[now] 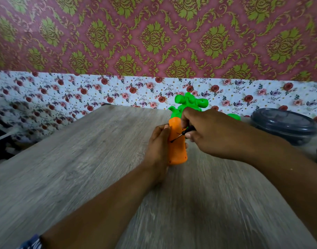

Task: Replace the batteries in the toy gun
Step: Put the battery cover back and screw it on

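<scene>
Step in hand, as I judge it: undoing the screw of the battery cover. The toy gun (178,141) sits at centre of the wooden table (82,159), orange grip toward me, green barrel end (189,101) on the far side. I cannot tell whether it rests on the table or is held just above it.

Left hand (158,142): wraps the orange grip from the left, thumb on the near face, fingers curled round behind; one fingertip shows at the grip's right edge. Forearm comes in from near left, low over the table.

Right hand (206,130): comes in from the right, fingers closed narrowly round the black handle of a small screwdriver (183,134). The thin shaft slants down and left; its tip meets the orange face close by the left thumb. The screw itself is too small to make out.

Next move, my estimate: keep the tip seated and pressed down while turning, left hand bracing the grip against twist. A slip would score the plastic or jab the thumb.

Far right: a dark lidded container (283,123), well apart from the work. The cover appears not yet off; no batteries in view.
</scene>
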Tool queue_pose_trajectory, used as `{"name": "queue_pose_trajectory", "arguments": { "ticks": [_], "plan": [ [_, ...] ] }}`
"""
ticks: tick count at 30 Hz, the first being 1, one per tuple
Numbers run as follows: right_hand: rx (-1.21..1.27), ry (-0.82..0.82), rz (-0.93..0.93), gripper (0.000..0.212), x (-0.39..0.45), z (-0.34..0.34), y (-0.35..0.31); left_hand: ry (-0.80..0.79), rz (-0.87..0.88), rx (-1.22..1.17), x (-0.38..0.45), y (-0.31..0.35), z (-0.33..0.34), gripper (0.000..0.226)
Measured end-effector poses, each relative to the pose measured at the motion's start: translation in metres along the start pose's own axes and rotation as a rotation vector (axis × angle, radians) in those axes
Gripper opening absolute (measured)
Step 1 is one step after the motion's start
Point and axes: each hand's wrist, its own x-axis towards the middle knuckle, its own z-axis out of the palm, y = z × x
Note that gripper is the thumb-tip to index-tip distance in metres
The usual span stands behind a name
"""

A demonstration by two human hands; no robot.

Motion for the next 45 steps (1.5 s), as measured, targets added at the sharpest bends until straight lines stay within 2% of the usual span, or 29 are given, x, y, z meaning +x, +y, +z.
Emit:
{"name": "queue_pose_trajectory", "arguments": {
  "ticks": [4, 7, 9, 11, 13, 16, 18, 19, 21, 25, 27, 31, 32, 35, 37, 39, 40, 43, 45],
  "plan": [
    [0.009, 0.041, -0.008, 0.011, -0.005, 0.008, 0.003, 0.02, -0.014, 0.011, 0.001, -0.001, 0.0, 0.023],
    [-0.378, 0.278, -0.211, 0.025, -0.015, 0.021, 0.0, 0.055, -0.022, -0.013, 0.001, -0.001, 0.002, 0.024],
    [-0.485, 0.4, -0.292, 0.02, -0.019, 0.026, -0.001, 0.07, -0.027, -0.01, 0.0, 0.0, 0.002, 0.024],
    [-0.519, 0.441, -0.329, 0.017, -0.022, 0.033, 0.0, 0.066, -0.005, 0.009, -0.002, 0.0, 0.002, 0.02],
    [-0.478, 0.46, -0.254, 0.006, -0.026, 0.04, -0.003, 0.063, 0.056, 0.029, -0.005, 0.0, 0.003, 0.017],
    [-0.252, 0.461, 0.03, 0.035, -0.029, 0.051, -0.005, 0.048, 0.111, 0.109, -0.007, -0.003, 0.003, 0.017],
    [-0.195, 0.503, 0.119, 0.038, -0.029, 0.055, -0.008, 0.066, 0.128, 0.137, -0.007, -0.003, 0.002, 0.015],
    [-0.181, 0.442, 0.147, 0.038, -0.029, 0.054, -0.011, 0.067, 0.132, 0.138, -0.007, -0.004, 0.001, 0.015],
    [-0.114, 0.328, 0.13, 0.035, -0.034, 0.048, -0.015, 0.049, 0.126, 0.139, -0.005, -0.003, 0.002, 0.015],
    [-0.122, 0.332, -0.019, 0.028, -0.033, 0.042, -0.013, 0.07, 0.106, 0.079, -0.002, -0.004, 0.002, 0.019],
    [-0.26, 0.305, -0.032, 0.019, -0.03, 0.041, -0.006, 0.059, 0.112, 0.062, -0.003, -0.004, 0.003, 0.017],
    [-0.497, 0.433, -0.128, 0.009, -0.032, 0.034, -0.001, -0.03, 0.153, 0.086, -0.008, -0.005, 0.001, 0.012],
    [-0.522, 0.455, -0.149, 0.011, -0.033, 0.035, 0.0, -0.046, 0.165, 0.094, -0.009, -0.005, 0.0, 0.011],
    [-0.537, 0.456, -0.154, 0.039, -0.034, 0.044, 0.0, -0.021, 0.195, 0.165, -0.009, -0.005, 0.001, 0.015],
    [-0.526, 0.428, -0.075, 0.042, -0.035, 0.046, -0.008, -0.008, 0.224, 0.184, -0.01, -0.005, 0.002, 0.013],
    [-0.42, 0.373, 0.06, 0.025, -0.033, 0.043, -0.014, -0.014, 0.245, 0.204, -0.011, -0.005, 0.004, 0.019],
    [-0.275, 0.33, 0.145, 0.018, -0.03, 0.04, -0.014, -0.024, 0.249, 0.223, -0.012, -0.004, 0.004, 0.021],
    [0.288, 0.235, 0.33, 0.038, -0.023, 0.045, -0.003, 0.008, 0.248, 0.284, -0.013, -0.003, 0.005, 0.015],
    [0.44, 0.196, 0.354, 0.037, -0.022, 0.047, -0.002, 0.04, 0.217, 0.272, -0.012, -0.002, 0.004, 0.013]
  ]
}}
